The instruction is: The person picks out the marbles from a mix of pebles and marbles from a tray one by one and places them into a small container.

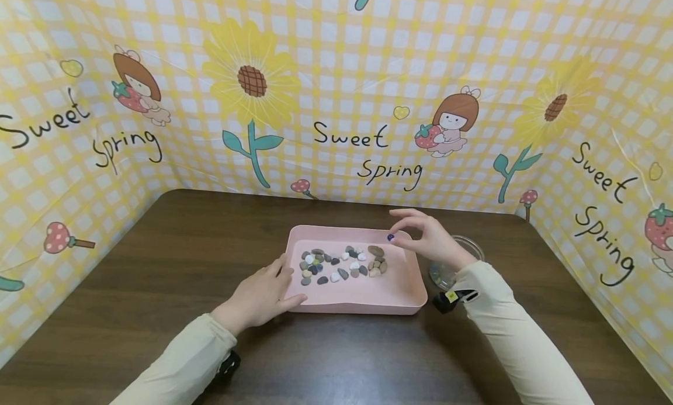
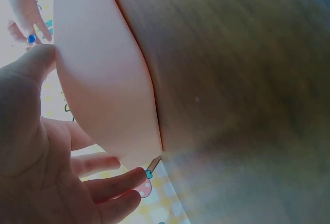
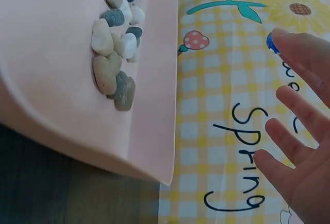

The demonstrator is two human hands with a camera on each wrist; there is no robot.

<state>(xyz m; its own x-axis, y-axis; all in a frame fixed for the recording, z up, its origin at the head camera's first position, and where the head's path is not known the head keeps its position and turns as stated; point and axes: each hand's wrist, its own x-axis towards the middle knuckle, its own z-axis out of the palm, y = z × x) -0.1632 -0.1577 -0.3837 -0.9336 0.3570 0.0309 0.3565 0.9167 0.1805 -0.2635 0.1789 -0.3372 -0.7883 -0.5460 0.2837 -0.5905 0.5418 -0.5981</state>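
Observation:
A pink tray [image 1: 347, 300] stands on the table with several small pebbles [image 1: 354, 265] in it, grey, white and tan, laid out in lines. Over its far right part, my right hand [image 1: 427, 241] pinches a small round blue marble [image 1: 391, 238] between thumb and index finger; the other fingers are spread. White shows on the marble [image 3: 272, 44] in the right wrist view. At the tray's left end my left hand [image 1: 263, 293] rests against the wall and rim, its fingers spread and loosely bent, the thumb near the front left corner.
Right of the tray stands a round clear glass jar [image 1: 441, 275], partly hidden by the right forearm, with small items inside. The dark wooden table [image 1: 336, 358] is bordered by a yellow checked cloth [image 1: 336, 89] at the back and sides.

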